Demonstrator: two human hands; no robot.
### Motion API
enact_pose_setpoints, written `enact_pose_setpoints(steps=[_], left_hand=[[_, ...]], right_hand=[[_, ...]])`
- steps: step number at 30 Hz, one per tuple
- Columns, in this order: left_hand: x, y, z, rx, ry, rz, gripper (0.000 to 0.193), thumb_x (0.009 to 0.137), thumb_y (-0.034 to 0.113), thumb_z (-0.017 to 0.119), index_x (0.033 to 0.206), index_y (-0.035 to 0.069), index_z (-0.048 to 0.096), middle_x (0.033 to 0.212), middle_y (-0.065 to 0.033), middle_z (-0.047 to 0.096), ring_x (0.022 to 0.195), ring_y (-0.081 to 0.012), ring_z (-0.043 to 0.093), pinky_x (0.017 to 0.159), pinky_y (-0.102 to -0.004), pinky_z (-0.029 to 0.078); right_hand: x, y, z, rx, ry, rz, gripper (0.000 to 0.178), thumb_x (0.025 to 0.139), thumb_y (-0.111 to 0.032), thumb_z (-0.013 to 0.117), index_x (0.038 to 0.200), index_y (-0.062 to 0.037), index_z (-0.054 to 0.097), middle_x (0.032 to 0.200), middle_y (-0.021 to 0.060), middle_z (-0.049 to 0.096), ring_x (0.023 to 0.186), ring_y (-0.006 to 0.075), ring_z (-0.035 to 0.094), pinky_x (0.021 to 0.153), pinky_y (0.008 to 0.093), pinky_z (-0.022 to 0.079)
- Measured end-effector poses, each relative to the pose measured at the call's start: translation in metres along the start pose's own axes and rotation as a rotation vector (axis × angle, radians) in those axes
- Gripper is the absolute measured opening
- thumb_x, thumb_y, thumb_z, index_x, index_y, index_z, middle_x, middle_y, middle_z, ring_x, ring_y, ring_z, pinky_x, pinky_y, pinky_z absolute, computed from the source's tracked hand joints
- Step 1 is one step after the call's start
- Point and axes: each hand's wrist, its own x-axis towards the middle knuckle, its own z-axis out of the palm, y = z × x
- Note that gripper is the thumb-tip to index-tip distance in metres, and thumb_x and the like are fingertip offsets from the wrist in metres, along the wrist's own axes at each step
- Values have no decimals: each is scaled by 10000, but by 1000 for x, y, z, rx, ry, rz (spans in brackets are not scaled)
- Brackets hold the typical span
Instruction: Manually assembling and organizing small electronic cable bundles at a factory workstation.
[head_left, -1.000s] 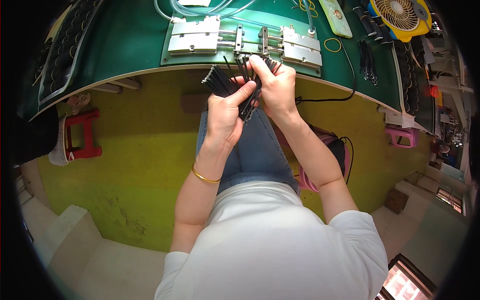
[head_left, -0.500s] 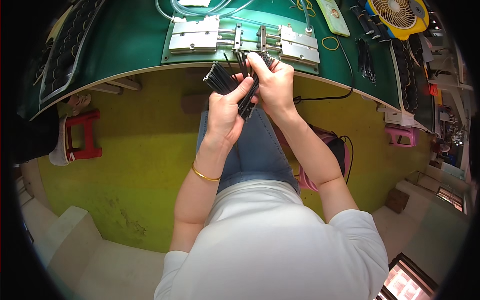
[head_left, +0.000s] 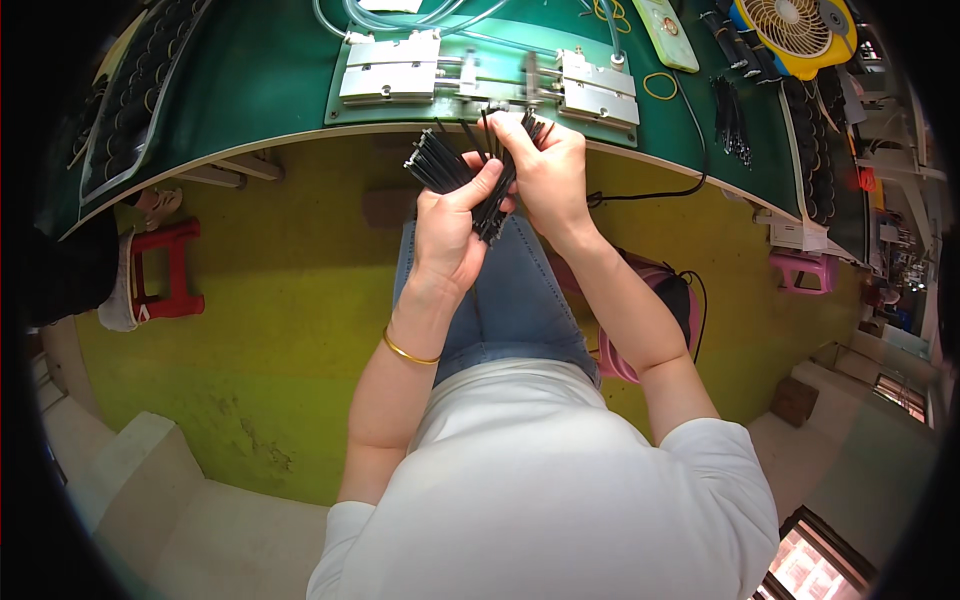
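Note:
A fanned bundle of thin black wires [head_left: 438,163] with silvery tips is gripped in my left hand [head_left: 447,232], its thumb pressed over the strands. My right hand [head_left: 555,178] is closed beside it, pinching more of the black strands between thumb and fingers; how many is hidden. Both hands are just off the table's front edge, by a metal fixture. That fixture has a left silver block [head_left: 390,72] and a right silver block [head_left: 598,90], with rods and upright jaws between them. The jaws look smeared by motion.
Clear hoses [head_left: 430,18] run behind the fixture on the green table [head_left: 270,60]. To the right lie a phone [head_left: 667,35], a yellow fan [head_left: 795,35] and more black wires [head_left: 732,120]. A red stool [head_left: 180,270] and a pink stool [head_left: 803,273] stand below.
The fixture's two jaws have shifted apart and blurred. My right fingertips have moved slightly down and left with the strands. My left hand has barely moved.

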Motion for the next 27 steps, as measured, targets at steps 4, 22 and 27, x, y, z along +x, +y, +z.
enact_pose_setpoints(steps=[4, 22, 27], left_hand=[[2, -1, 0, 17, -9, 12, 125, 798, 11, 579, 912, -22, 539, 782, -91, 581, 649, -160, 561, 552, -260, 458], [6, 2, 2, -20, -36, -60, 105, 793, 10, 583, 887, -9, 539, 765, -92, 589, 638, -158, 570, 554, -263, 472], [2, 4, 3, -60, -7, -81, 108, 792, 14, 584, 884, -13, 535, 745, -99, 584, 629, -163, 570, 547, -264, 469]], right_hand=[[2, -1, 1, 14, 34, 37, 201, 824, -188, 562, 788, -6, 641, 577, 79, 604, 353, 40, 440, 292, 179, 317], [7, 1, -1, 92, 21, 25, 227, 824, -201, 577, 722, -4, 621, 573, 82, 602, 331, 41, 429, 275, 178, 294], [3, -3, -1, 58, 9, 9, 246, 832, -217, 580, 717, -4, 620, 535, 40, 564, 331, 36, 412, 275, 178, 291]])
